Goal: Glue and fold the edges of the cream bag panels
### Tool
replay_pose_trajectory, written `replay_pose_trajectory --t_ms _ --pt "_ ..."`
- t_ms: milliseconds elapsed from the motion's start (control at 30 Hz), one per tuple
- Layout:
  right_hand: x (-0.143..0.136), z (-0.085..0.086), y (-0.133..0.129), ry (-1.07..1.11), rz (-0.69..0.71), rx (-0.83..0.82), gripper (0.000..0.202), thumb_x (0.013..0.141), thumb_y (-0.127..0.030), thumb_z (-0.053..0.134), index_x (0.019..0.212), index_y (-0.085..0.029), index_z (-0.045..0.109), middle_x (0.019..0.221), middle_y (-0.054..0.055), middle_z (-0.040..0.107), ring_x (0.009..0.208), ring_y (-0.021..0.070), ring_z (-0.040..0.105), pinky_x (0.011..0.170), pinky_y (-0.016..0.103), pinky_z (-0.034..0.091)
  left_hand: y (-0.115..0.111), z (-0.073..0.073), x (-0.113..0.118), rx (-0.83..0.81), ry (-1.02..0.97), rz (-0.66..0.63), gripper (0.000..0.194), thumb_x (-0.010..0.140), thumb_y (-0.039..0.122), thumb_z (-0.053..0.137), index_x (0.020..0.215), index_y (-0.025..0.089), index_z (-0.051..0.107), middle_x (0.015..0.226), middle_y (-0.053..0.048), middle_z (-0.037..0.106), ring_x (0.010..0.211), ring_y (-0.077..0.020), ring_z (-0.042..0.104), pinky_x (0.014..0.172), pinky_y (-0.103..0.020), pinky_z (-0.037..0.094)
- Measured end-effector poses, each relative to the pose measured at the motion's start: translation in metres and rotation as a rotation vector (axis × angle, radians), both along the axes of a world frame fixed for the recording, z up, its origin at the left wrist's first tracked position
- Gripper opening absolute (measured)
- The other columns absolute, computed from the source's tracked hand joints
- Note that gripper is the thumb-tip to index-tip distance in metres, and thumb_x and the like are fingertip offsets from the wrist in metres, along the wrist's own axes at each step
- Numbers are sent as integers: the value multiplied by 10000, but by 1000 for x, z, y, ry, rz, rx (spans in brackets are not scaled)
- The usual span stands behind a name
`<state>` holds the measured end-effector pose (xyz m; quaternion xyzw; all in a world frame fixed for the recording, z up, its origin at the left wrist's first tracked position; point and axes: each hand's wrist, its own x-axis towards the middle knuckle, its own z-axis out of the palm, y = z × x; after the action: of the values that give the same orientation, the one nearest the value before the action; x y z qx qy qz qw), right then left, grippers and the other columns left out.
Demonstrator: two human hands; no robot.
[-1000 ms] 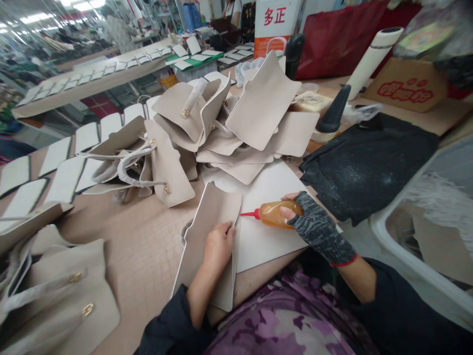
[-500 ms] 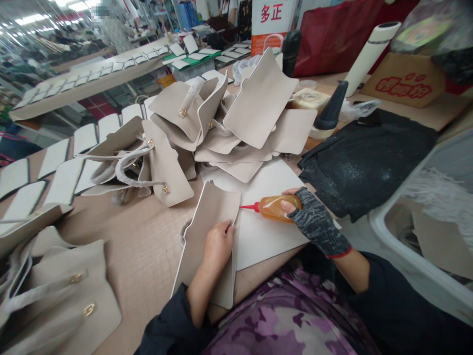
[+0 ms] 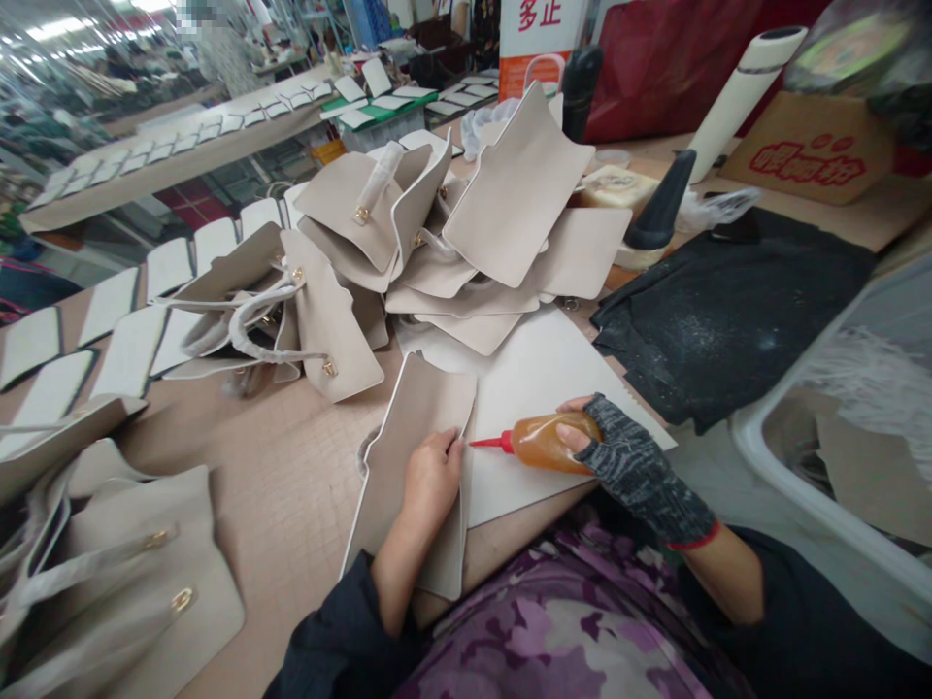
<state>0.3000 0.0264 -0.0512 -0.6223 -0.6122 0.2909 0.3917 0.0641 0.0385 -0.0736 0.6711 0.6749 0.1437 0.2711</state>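
Note:
A beige bag panel [image 3: 397, 466] lies tilted across the table's front edge, with a wrapped handle peeking out at its left side. My left hand [image 3: 435, 476] grips the panel by its right edge, thumb and fingers closed on it. In my right hand [image 3: 608, 442], which wears a grey fingerless glove, is a squeeze bottle [image 3: 549, 442] of amber liquid, probably glue. Its thin red nozzle points left and ends right by the panel's edge, close to my left fingertips; whether it touches I cannot tell. Under both lies a white sheet [image 3: 539, 379].
Beige bag pieces with handles are heaped behind [image 3: 516, 204] and at the left [image 3: 146, 573]. White panels [image 3: 131, 349] lie in rows. Black cloth [image 3: 728, 301], a white tub [image 3: 772, 437], a cream thermos [image 3: 749, 97] and a carton [image 3: 801, 155] stand at the right.
The bottle in my right hand has moved toward me along the panel's right edge, its nozzle now nearer my left fingers. My left hand keeps its hold. The view has shifted slightly.

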Motion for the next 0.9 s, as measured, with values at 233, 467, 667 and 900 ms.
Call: replay_pose_trajectory --t_ms 233,467,667,900 --pt "-3 -2 -19 29 13 -37 278 830 -461 519 958 -218 559 915 80 635 856 248 617 813 412 514 0 1 1 -4 -2 -1 282 884 189 476 1085 115 659 1063 -113 693 1007 -201 632 909 -299 463" --pt "-3 -3 -37 55 64 -147 290 834 -461 519 981 -214 561 938 78 640 846 245 628 773 393 529 -1 0 0 10 -13 -3 283 885 191 477 1082 103 659 1051 -121 695 994 -208 637 892 -305 472" --pt "-8 4 -50 37 104 -216 279 851 -442 505 993 -206 550 940 80 644 866 245 624 791 372 509 0 -4 -1 5 -16 -3 277 882 201 491 1083 114 662 1065 -120 695 1002 -216 639 899 -310 470" --pt "-9 7 -64 57 128 -310 290 850 -448 483 1006 -212 549 972 77 644 896 245 621 824 384 498 0 -2 0 14 4 -7 275 883 203 492 1076 108 664 1058 -126 696 1001 -226 639 890 -316 475"
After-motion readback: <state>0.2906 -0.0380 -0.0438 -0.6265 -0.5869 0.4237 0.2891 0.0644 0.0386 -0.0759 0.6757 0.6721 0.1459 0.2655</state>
